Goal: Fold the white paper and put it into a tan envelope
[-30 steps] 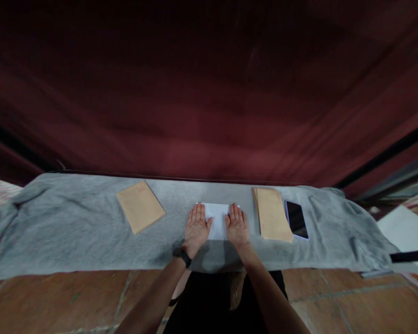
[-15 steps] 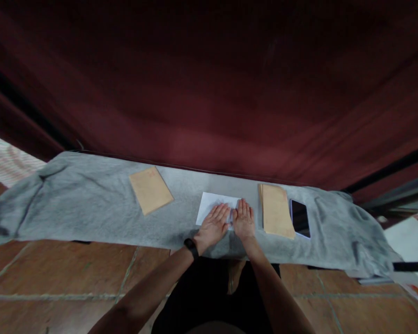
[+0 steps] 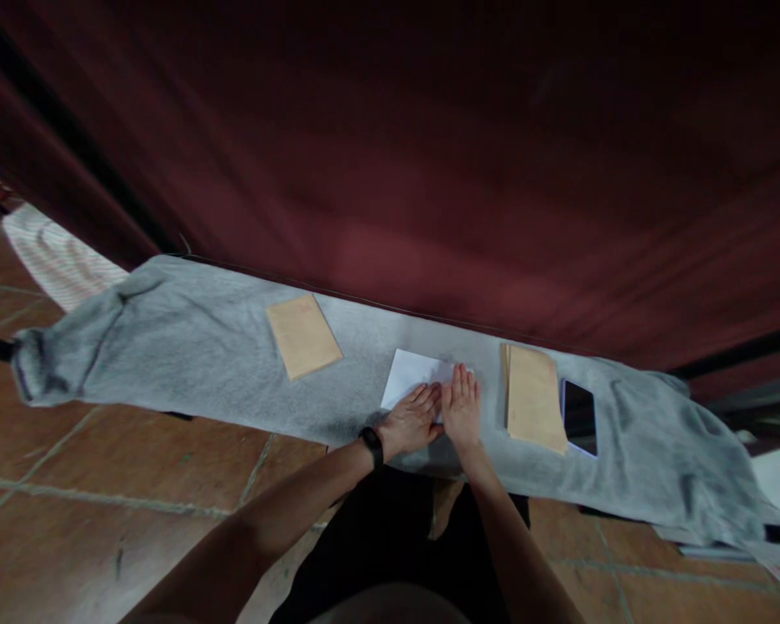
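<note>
A sheet of white paper (image 3: 408,373) lies flat on the grey cloth in front of me. Pressed on its near part is my left hand (image 3: 411,422), fingers stretched out, a dark band on the wrist. My right hand (image 3: 462,407) rests flat on the paper's right end, fingers straight and pointing away from me. The two hands almost meet, and between them they cover much of the sheet's right and lower parts. To the right of them lies a stack of brown envelopes (image 3: 534,399). Another brown envelope (image 3: 304,336) sits to the left.
A phone (image 3: 579,418) with a dark screen lies right of the stack. The grey cloth (image 3: 201,347) covers a long narrow surface. A dark red curtain-like sheet (image 3: 390,208) rises along its far edge. Tiled floor (image 3: 188,459) shows on the near side.
The camera view has shifted and tilted slightly, so things appear further right. My right hand has moved a little further up the paper's right end; both hands stay flat on it.
</note>
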{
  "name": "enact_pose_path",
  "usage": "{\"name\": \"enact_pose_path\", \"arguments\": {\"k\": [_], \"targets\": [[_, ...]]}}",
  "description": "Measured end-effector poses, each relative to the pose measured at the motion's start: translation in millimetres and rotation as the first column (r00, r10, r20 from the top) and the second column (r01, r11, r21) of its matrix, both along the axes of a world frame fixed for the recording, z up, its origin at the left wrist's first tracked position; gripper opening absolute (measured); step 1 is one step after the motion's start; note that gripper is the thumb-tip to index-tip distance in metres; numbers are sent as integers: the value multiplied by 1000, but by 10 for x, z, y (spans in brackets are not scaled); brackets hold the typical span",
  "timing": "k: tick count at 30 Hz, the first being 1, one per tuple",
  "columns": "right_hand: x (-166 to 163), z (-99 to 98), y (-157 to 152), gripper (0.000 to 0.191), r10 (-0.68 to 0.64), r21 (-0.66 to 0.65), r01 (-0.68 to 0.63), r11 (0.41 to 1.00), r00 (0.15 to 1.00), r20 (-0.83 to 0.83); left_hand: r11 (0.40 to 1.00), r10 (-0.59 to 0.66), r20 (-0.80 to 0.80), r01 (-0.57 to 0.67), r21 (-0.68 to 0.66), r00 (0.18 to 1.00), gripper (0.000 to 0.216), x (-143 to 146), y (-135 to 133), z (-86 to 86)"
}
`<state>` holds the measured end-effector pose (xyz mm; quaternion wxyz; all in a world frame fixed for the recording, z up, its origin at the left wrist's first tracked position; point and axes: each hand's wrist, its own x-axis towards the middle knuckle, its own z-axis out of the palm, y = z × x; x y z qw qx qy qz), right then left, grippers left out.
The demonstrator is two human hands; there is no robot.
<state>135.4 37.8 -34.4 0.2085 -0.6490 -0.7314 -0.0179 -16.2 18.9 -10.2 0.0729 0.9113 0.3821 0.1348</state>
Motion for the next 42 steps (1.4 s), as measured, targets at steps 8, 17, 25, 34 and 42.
{"name": "enact_pose_path", "arguments": {"k": [8,17,25,34,42], "targets": [[-182,-22,17,56,83,-102,-98,990,987,-140,1000,0,9,0,19,1000,66,40,1,-58],[-82,-2,-30,52,78,-39,-76,996,996,42,995,93,17,-93,37,996,63,-28,26,-151],[-14,-44,-74,55,-19,12,18,1000,995,94,940,337,-27,-334,63,941,58,-134,263,-120],[4,-51,-118,58,-61,60,58,997,997,51,876,480,-30,-477,72,877,60,50,579,-124],[3,-64,-108,53,-75,57,72,996,996,57,941,330,-15,-328,81,944,55,229,634,-157]]}}
